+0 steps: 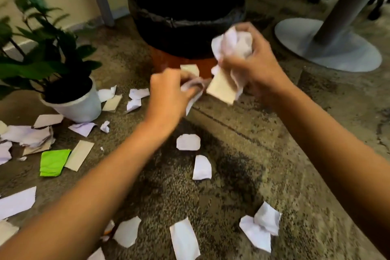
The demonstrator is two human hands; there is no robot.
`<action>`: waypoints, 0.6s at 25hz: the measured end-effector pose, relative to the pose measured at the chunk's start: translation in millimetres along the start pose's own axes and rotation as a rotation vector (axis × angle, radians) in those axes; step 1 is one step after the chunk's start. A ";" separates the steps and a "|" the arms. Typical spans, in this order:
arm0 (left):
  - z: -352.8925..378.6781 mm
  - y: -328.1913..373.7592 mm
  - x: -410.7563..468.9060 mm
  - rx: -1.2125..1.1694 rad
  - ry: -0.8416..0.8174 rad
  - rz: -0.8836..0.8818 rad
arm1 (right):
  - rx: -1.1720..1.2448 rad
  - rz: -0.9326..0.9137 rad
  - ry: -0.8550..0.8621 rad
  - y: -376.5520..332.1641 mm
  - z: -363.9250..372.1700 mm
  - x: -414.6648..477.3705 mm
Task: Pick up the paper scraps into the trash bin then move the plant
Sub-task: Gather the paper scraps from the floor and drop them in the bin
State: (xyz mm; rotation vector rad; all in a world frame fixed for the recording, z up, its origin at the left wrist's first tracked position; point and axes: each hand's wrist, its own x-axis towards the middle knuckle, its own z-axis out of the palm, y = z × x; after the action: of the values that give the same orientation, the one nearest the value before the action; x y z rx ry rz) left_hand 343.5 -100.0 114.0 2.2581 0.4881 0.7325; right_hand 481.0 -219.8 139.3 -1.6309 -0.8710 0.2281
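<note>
You had both hands up just in front of the trash bin, and both were busy. Your right hand was curled tight around a crumpled wad of white paper, with a tan scrap sticking out below it, angled toward your other hand. Your left hand was pinching a smaller crumpled scrap between thumb and fingers, right beside that tan piece; the blur made it hard to tell whether the two touched. The bin, lined with a black bag, stood on the carpet just beyond your hands. The plant sat in its white pot off to your left, near the wall. Plenty of loose scraps lay on the carpet beneath your arms and around the pot, a bright green piece among them. A round table base stood to the right of the bin.
</note>
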 end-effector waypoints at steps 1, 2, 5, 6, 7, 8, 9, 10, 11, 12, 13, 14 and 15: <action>-7.7 9.7 18.5 -0.042 0.067 0.031 | 0.028 -0.068 0.092 -11.0 -0.2 18.2; -14.0 17.9 35.8 -0.094 0.129 0.038 | 0.038 -0.134 0.186 -20.7 -0.8 36.6; -23.1 31.7 86.4 -0.230 0.267 -0.081 | 0.052 -0.146 0.468 -38.7 0.5 95.4; -24.2 33.7 105.2 -0.285 0.286 -0.151 | 0.068 -0.089 0.544 -42.6 3.4 114.4; -24.4 35.4 124.0 -0.356 0.296 -0.234 | 0.086 -0.015 0.596 -44.5 7.8 132.0; -24.6 36.3 141.6 -0.428 0.301 -0.323 | 0.099 0.063 0.626 -44.1 12.9 147.0; -24.5 35.3 157.5 -0.484 0.305 -0.405 | 0.110 0.138 0.631 -42.4 18.6 159.0; -24.4 33.7 169.6 -0.502 0.309 -0.473 | 0.118 0.203 0.617 -39.6 24.2 168.4; -23.4 31.1 178.4 -0.493 0.297 -0.514 | 0.117 0.253 0.588 -36.2 29.3 175.5; -21.4 27.0 187.3 -0.457 0.260 -0.518 | 0.089 0.291 0.552 -32.2 33.7 181.3; -19.2 22.0 195.4 -0.401 0.198 -0.490 | 0.036 0.320 0.513 -28.5 36.9 185.1; -17.8 19.0 199.1 -0.340 0.133 -0.433 | -0.023 0.341 0.471 -25.0 39.2 186.9; -17.3 17.7 200.7 -0.292 0.068 -0.372 | -0.070 0.350 0.431 -22.2 40.6 188.6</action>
State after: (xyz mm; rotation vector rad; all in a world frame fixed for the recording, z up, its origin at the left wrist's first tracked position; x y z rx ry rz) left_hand 489.3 2.6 209.5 1.8094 0.7572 0.6422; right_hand 579.9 -67.1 207.1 -1.8032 -0.2671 0.0802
